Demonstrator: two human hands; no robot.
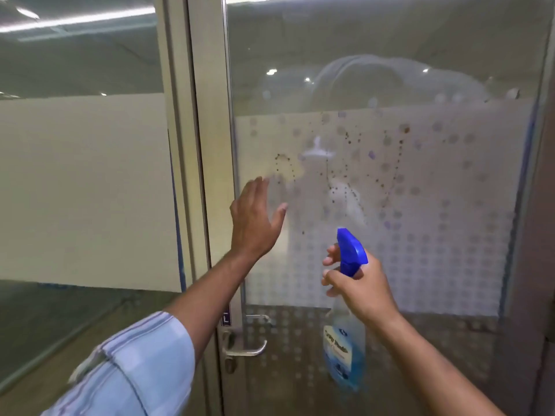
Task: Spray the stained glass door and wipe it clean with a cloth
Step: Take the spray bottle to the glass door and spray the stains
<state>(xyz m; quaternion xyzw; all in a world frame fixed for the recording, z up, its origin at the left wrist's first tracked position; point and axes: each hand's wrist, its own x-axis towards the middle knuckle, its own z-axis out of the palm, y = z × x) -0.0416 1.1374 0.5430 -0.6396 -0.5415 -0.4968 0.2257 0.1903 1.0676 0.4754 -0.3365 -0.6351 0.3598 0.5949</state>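
The right hand (pixel 360 286) grips the spray bottle (pixel 345 349) by its neck, blue nozzle (pixel 351 250) aimed at brown stains (pixel 345 169) on the glass door (pixel 435 205) above. The left hand (pixel 255 220), fingers straight and empty, steadies the pane beside.

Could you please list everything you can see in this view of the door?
glass door: one, clear, fills the middle and right
frosted band: one, white with dots, across the door at mid height
stains: many spots, dark brown, on the upper frosted band
spray bottle: one, clear with blue liquid and blue trigger head, before the door
door handle: one, silver, lower left of door
door frame: one, pale metal, left of door
side panel: one, glass, far left
sleeve: one, light blue, lower left
left hand: open, raised by the glass
right hand: grips the bottle's neck
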